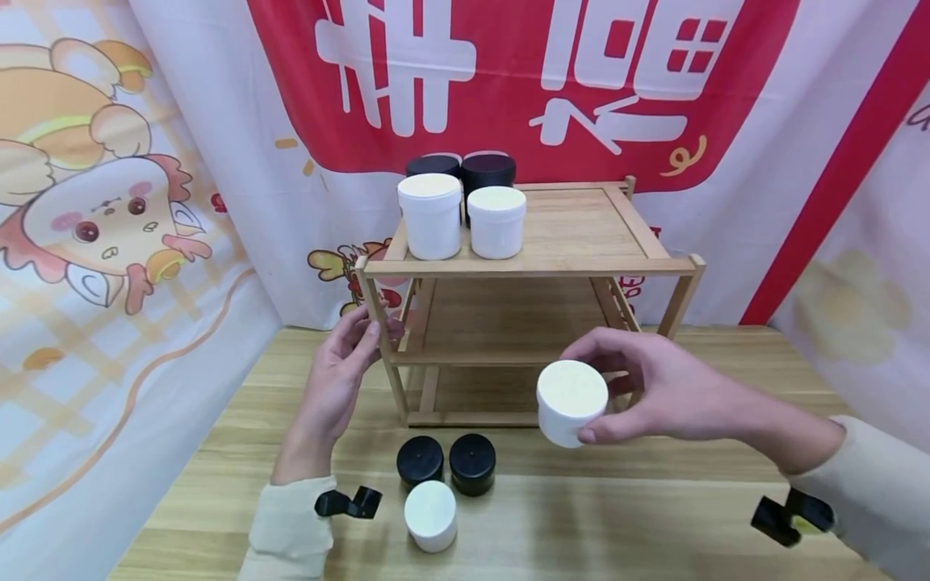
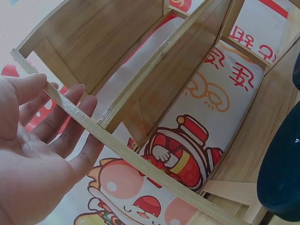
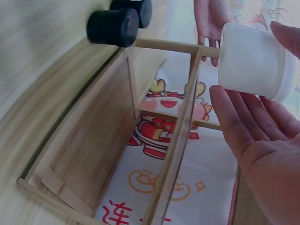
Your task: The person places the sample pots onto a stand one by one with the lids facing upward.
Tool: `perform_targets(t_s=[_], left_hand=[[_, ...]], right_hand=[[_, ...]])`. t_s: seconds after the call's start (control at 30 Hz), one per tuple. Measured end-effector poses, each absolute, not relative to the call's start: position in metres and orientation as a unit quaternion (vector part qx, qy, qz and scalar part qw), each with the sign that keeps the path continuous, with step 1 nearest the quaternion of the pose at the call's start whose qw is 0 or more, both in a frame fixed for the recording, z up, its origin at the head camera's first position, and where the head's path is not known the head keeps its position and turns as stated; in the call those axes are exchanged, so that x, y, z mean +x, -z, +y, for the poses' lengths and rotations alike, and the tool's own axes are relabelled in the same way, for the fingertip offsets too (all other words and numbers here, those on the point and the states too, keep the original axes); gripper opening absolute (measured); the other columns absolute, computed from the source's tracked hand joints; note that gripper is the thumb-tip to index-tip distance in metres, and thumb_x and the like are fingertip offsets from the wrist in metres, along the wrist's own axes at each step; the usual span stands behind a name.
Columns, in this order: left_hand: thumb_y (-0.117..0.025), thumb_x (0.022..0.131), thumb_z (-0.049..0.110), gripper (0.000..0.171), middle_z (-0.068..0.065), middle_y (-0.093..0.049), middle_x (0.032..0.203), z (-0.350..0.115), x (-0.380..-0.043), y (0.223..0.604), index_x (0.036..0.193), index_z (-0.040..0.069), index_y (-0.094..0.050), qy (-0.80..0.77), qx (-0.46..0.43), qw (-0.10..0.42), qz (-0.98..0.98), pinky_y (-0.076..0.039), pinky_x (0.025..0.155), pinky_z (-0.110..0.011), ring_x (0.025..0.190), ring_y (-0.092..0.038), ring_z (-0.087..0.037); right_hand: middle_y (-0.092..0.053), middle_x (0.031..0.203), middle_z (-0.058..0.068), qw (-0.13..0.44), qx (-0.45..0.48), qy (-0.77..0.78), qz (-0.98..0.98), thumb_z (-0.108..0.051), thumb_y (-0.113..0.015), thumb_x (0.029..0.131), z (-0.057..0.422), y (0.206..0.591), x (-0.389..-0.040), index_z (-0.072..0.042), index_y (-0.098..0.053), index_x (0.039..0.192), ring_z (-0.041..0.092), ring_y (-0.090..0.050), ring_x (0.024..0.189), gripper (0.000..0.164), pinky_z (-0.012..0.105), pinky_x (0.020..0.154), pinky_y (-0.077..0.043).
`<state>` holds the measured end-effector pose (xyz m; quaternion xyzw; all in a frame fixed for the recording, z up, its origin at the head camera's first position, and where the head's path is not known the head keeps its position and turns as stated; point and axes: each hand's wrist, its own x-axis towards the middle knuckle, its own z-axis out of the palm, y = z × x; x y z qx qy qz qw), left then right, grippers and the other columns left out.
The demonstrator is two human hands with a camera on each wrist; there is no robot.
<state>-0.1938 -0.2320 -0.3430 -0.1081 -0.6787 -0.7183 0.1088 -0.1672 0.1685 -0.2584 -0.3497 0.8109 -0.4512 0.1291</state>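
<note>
A three-tier wooden shelf rack (image 1: 501, 268) stands on the table. My left hand (image 1: 349, 351) is at its front left post (image 2: 154, 176), thumb on the near side and fingers reaching behind. My right hand (image 1: 647, 387) holds a white lidded jar (image 1: 572, 403) between thumb and fingers, in front of the lower tiers; in the right wrist view the jar (image 3: 251, 61) lies sideways across the frame. On the top tier, a taller white jar (image 1: 431, 218) and a shorter white jar (image 1: 497, 223) stand before two black jars (image 1: 488, 171), partly hidden.
On the table before the rack stand two black jars (image 1: 472, 464) side by side, with a white jar (image 1: 431, 516) nearer me. A printed cloth (image 1: 203, 161) hangs behind and at both sides. Bare wooden tabletop (image 1: 617, 516) shows at the front right.
</note>
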Motion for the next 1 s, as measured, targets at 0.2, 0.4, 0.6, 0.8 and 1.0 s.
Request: perform_targets(t_s=[0.2,0.4,0.6,0.8,1.0], left_hand=[[-0.052,0.115,0.027,0.039,0.007,-0.072,0.126,-0.232,-0.194,0.343,0.152,0.016,-0.055,0.717,-0.111,0.110,-0.680,-0.053,0.112,-0.036,0.124,-0.066,-0.015],[-0.052,0.115,0.028,0.039,0.007,-0.071,0.126,-0.232,-0.193,0.342,0.152,0.017,-0.054,0.716,-0.108,0.109,-0.681,-0.053,0.109,-0.030,0.125,-0.065,-0.015],[-0.052,0.115,0.028,0.039,0.007,-0.070,0.126,-0.231,-0.193,0.342,0.152,0.017,-0.055,0.717,-0.104,0.106,-0.681,-0.053,0.110,-0.031,0.125,-0.064,-0.015],[-0.052,0.115,0.028,0.040,0.007,-0.070,0.127,-0.231,-0.193,0.342,0.153,0.017,-0.054,0.715,-0.104,0.104,-0.683,-0.053,0.110,-0.031,0.125,-0.064,-0.015],[-0.052,0.115,0.028,0.040,0.007,-0.070,0.128,-0.231,-0.193,0.342,0.153,0.017,-0.054,0.715,-0.100,0.104,-0.683,-0.053,0.110,-0.029,0.126,-0.064,-0.015]], right_hand=[[-0.071,0.124,0.006,0.095,-0.351,0.451,0.815,-0.019,-0.094,0.083,0.170,0.243,-0.166,-0.016,-0.065,0.132,0.028,-0.072,0.109,0.057,0.038,0.088,-0.066],[-0.072,0.123,0.005,0.064,-0.338,0.433,0.833,-0.019,-0.095,0.083,0.171,0.224,-0.170,-0.017,-0.066,0.133,0.026,-0.072,0.107,0.058,0.035,0.088,-0.065],[-0.072,0.126,0.003,0.042,-0.323,0.422,0.846,-0.019,-0.095,0.083,0.173,0.206,-0.174,-0.021,-0.065,0.137,0.026,-0.071,0.110,0.061,0.035,0.085,-0.065],[-0.072,0.127,0.003,0.026,-0.312,0.432,0.846,-0.015,-0.092,0.086,0.176,0.193,-0.178,-0.021,-0.064,0.141,0.024,-0.072,0.111,0.062,0.033,0.087,-0.065],[-0.072,0.130,0.004,0.032,-0.284,0.440,0.851,-0.018,-0.090,0.089,0.174,0.182,-0.184,-0.020,-0.061,0.144,0.024,-0.073,0.111,0.062,0.033,0.087,-0.065]])
